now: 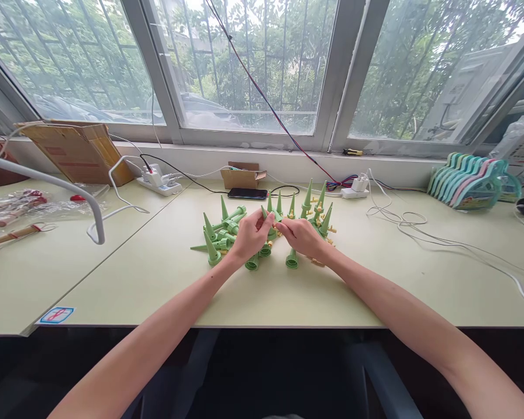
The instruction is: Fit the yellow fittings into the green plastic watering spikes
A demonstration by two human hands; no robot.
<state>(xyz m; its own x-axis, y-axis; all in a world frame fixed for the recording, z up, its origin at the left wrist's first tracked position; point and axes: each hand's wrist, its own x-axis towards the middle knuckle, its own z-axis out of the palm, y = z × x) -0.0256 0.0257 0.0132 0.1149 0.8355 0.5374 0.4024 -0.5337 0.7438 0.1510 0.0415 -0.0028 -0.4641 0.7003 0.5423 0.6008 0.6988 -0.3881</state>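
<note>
My left hand [250,237] is closed on a green plastic plant watering spike, mostly covered by the fingers. Close against it, my right hand [302,236] pinches with thumb and forefinger at the spike's end; whatever small part sits in that pinch is hidden. To the left lies a pile of loose green spikes [212,254], some upright and some on their sides. On the right, several upright spikes [306,201] stand among small yellow valve pieces [330,228]. One spike [292,259] lies in front of my right hand with its open threaded end towards me.
Behind the spikes are a black phone [247,193] and a small open cardboard box [243,176]. Power strips [159,185] and white cables [413,224] lie along the back and right. Pastel hangers [466,181] stand at right. A white metal tube [61,183] crosses the left side.
</note>
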